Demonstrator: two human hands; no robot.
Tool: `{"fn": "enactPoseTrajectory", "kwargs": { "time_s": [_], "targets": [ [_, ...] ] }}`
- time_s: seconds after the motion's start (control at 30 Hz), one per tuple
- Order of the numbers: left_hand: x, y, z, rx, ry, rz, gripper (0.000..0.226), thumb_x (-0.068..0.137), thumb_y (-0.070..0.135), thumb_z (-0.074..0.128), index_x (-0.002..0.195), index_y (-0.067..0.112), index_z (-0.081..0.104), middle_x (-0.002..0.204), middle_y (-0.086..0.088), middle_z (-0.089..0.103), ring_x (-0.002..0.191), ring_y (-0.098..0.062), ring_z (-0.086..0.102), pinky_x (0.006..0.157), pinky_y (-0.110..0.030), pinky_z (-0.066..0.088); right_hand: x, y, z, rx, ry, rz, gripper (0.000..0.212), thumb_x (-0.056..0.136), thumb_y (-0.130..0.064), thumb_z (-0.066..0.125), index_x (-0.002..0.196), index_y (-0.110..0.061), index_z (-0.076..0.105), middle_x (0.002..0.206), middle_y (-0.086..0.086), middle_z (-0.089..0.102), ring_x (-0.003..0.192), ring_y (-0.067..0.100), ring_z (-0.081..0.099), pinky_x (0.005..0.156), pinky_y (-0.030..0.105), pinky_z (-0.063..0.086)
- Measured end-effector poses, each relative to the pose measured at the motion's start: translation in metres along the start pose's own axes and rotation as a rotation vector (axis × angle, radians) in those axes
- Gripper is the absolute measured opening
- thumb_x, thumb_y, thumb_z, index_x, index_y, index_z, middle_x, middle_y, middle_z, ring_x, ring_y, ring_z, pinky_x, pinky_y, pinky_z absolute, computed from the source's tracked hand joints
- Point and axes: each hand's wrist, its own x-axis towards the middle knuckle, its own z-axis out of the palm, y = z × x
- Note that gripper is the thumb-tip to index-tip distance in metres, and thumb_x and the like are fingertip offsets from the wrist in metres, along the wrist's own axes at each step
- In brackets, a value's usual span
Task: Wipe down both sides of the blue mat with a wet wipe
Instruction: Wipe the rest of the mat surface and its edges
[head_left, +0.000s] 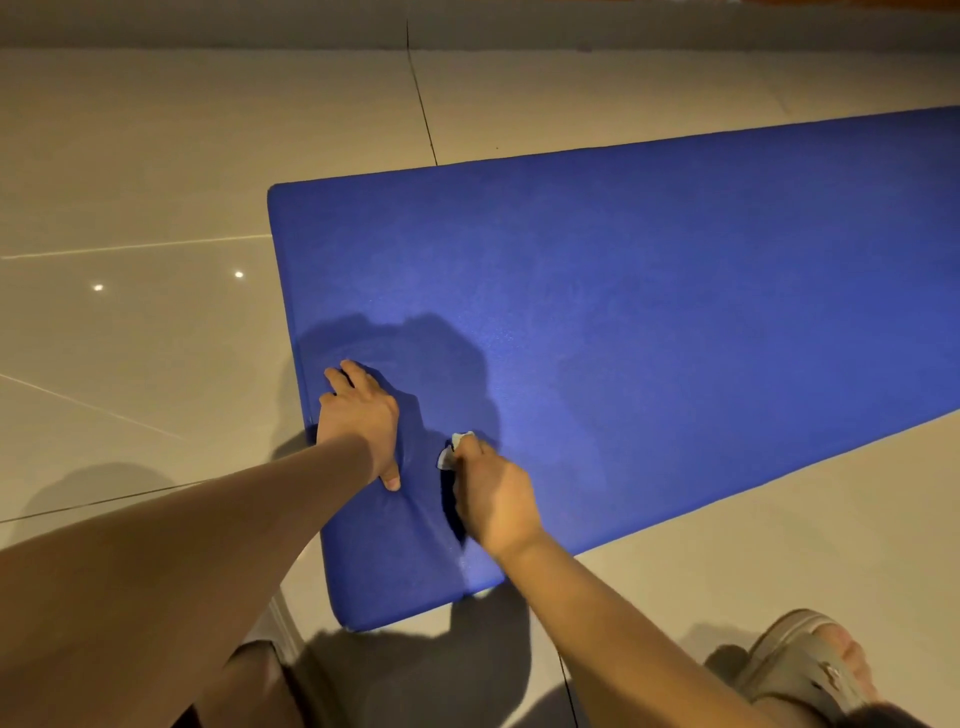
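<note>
Tiled floor (130, 338) lies at 9 o'clock. A blue mat (623, 312) runs across it from 7 o'clock toward 2 o'clock. At its near end the left hand (358, 415) presses down flat, fingers straight. Just right of it, the right hand (496, 499) clutches a wet wipe (457, 447) against the mat. The upper side seems in progress; next, strokes toward 2 o'clock, later a flip.

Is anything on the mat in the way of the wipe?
Nothing visible. The right hand holds the wet wipe against the blue mat, whose surface to the right is bare. The left hand rests on the mat, left of the wipe.
</note>
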Motion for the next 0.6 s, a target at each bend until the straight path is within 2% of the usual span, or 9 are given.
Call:
{"fn": "enactPoseTrajectory", "kwargs": {
  "time_s": [0.07, 0.17, 0.3, 0.43, 0.5, 0.6],
  "targets": [
    [0.0, -0.001, 0.0, -0.003, 0.003, 0.0, 0.147, 0.056, 0.066, 0.088, 0.155, -0.008, 0.008, 0.161, -0.034, 0.003, 0.148, -0.053, 0.013, 0.11, -0.048, 0.042, 0.003, 0.027, -0.01, -0.001, 0.063, 0.003, 0.018, 0.094, -0.019, 0.051, 0.112, -0.021, 0.051, 0.106, 0.005, 0.065, 0.088, 0.037, 0.064, 0.062, 0.036, 0.038],
    [0.002, -0.001, 0.002, -0.006, -0.001, -0.002, 0.148, 0.055, 0.066, 0.089, 0.155, -0.008, 0.009, 0.161, -0.034, 0.003, 0.148, -0.053, 0.013, 0.109, -0.047, 0.043, 0.009, 0.085, -0.038, -0.013, 0.184, 0.205, 0.026, 0.095, -0.018, 0.055, 0.12, -0.016, 0.057, 0.121, 0.01, 0.058, 0.093, 0.04, 0.063, 0.068, 0.042, 0.046],
    [0.003, -0.002, 0.003, -0.002, 0.003, -0.001, 0.149, 0.054, 0.066, 0.089, 0.156, -0.007, 0.009, 0.161, -0.034, 0.004, 0.148, -0.053, 0.014, 0.11, -0.048, 0.043, 0.012, 0.115, -0.057, 0.015, 0.276, 0.366, 0.012, 0.096, -0.016, 0.058, 0.104, -0.008, 0.062, 0.116, 0.011, 0.051, 0.08, 0.041, 0.061, 0.061, 0.036, 0.041],
    [0.003, -0.001, 0.002, -0.007, 0.006, -0.004, 0.148, 0.055, 0.065, 0.09, 0.156, -0.007, 0.009, 0.161, -0.034, 0.004, 0.148, -0.053, 0.014, 0.111, -0.048, 0.042, 0.002, 0.058, -0.028, 0.083, 0.245, 0.294, 0.013, 0.088, -0.007, 0.055, 0.096, -0.015, 0.061, 0.107, 0.006, 0.055, 0.083, 0.035, 0.06, 0.063, 0.035, 0.04],
    [0.004, -0.001, 0.002, -0.013, 0.002, -0.004, 0.149, 0.054, 0.065, 0.09, 0.156, -0.007, 0.009, 0.161, -0.034, 0.004, 0.148, -0.053, 0.013, 0.111, -0.048, 0.042, -0.011, 0.022, -0.009, 0.157, 0.196, 0.171, 0.016, 0.088, -0.005, 0.056, 0.098, -0.017, 0.059, 0.106, 0.004, 0.057, 0.085, 0.03, 0.059, 0.069, 0.037, 0.047],
    [0.002, -0.001, 0.002, -0.01, 0.0, -0.01, 0.15, 0.053, 0.065, 0.09, 0.156, -0.008, 0.008, 0.161, -0.034, 0.004, 0.148, -0.053, 0.014, 0.11, -0.048, 0.043, -0.022, 0.003, 0.002, 0.18, 0.114, 0.041, 0.015, 0.092, -0.008, 0.054, 0.102, -0.019, 0.054, 0.101, -0.001, 0.055, 0.082, 0.025, 0.053, 0.069, 0.034, 0.045]
  ]
}}
